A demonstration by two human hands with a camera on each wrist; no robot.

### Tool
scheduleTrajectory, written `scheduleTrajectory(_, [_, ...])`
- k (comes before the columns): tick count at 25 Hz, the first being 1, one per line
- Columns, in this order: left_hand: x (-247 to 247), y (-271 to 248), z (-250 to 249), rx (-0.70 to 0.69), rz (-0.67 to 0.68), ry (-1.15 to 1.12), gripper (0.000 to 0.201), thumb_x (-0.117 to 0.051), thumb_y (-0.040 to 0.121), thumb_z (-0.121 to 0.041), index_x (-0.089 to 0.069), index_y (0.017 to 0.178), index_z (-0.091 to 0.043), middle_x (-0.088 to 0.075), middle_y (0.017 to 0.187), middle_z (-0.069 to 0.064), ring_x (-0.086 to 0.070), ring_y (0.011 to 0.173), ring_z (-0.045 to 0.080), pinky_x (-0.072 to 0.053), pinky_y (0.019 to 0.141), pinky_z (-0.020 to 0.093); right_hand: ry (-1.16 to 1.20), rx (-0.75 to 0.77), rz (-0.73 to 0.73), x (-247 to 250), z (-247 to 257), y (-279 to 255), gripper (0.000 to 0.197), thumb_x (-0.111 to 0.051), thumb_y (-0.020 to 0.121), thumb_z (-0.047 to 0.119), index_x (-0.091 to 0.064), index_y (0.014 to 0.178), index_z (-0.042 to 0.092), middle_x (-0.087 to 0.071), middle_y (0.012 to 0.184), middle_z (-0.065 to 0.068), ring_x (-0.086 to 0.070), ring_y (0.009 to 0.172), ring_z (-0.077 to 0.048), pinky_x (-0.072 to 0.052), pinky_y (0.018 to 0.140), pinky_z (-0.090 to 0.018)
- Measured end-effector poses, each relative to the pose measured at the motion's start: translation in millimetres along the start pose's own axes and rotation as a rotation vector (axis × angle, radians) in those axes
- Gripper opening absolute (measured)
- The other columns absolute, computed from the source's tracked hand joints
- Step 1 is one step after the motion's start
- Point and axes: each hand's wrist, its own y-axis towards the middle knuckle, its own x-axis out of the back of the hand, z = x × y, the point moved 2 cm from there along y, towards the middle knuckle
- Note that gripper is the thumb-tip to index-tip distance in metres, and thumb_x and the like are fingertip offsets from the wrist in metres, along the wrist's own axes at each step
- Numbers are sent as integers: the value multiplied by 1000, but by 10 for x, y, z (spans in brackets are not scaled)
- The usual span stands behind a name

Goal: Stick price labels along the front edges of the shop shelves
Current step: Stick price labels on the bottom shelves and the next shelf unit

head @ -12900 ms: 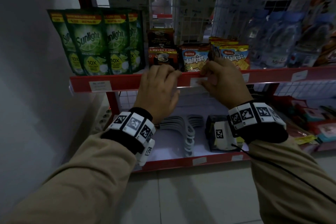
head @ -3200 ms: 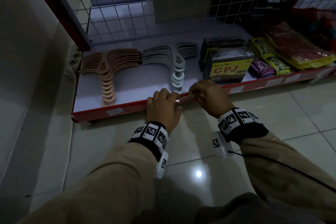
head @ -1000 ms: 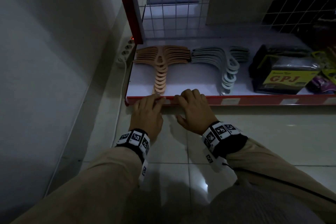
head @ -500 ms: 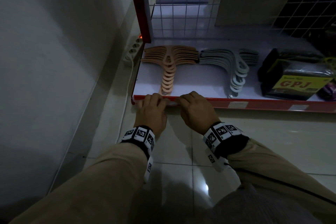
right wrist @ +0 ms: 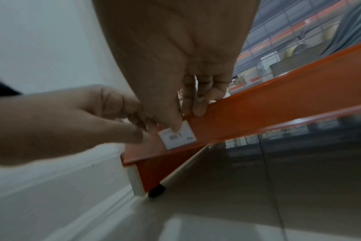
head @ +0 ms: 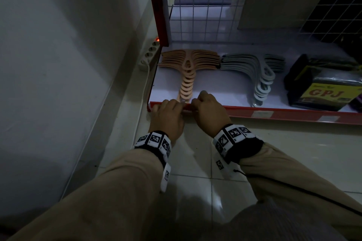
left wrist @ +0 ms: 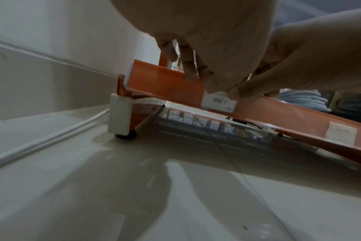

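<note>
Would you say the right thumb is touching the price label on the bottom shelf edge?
Touching: the right wrist view shows the right hand thumb tip pressed onto the white price label on the shelf edge.

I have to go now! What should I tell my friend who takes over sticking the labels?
Left hand: fingertips on the left end of the price label, holding it to the bottom shelf's front edge.
Right hand: thumb presses on the same label, fingers hooked over the top of the edge.
Label sits near the shelf's left end, in front of the orange hangers.
Done: two labels further right on this edge.
Left: rub this label flat and let go.
</note>
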Motion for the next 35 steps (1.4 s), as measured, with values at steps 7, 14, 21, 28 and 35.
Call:
scheduleTrajectory(7, [103, 145, 43, 137, -60, -417, 28, -53, 92, -30, -59, 117, -19, -67, 94, 4, -59, 93, 23, -47, 82, 42, 743, -293, -258, 191, -207, 3, 21, -67, 81, 4, -61, 99, 14, -68, 81, -5, -64, 73, -17, -51, 69, -30])
scheduleTrajectory(14, [19, 99, -5, 154, -73, -414, 29, -49, 96, -36, -62, 107, -12, -62, 99, 10, -51, 93, 27, -43, 80, 41, 1203, -450, -174, 36, -73, -46, 25, -71, 79, -1, -60, 101, 6, -71, 89, -20, -68, 76, -17, -55, 67, -25])
scheduleTrajectory(21, [39, 105, 18, 87, -41, -286, 23, -53, 93, -27, -65, 99, -8, -62, 100, 13, -50, 95, 29, -40, 80, 38, 538, 12, -227, 193, -50, 7, 37, -64, 85, 12, -59, 121, 16, -63, 110, -7, -54, 95, -20, -43, 79, -27])
scheduleTrajectory(28, [80, 88, 71, 47, -42, -182, 19, -59, 90, -32, -65, 92, -14, -61, 97, 3, -52, 97, 24, -31, 82, 36, 358, 47, -113, 223, -138, 72, 13, -63, 85, 13, -70, 96, 15, -68, 94, -7, -62, 86, -26, -49, 76, -38])
scheduleTrajectory(35, [129, 44, 142, 44, -96, -90, 13, -61, 85, -32, -58, 93, -22, -60, 91, -5, -55, 91, 20, -25, 88, 32, 592, -136, -248, 125, -233, 77, 6, -66, 86, 16, -68, 91, 16, -71, 87, 1, -65, 79, -17, -54, 76, -40])
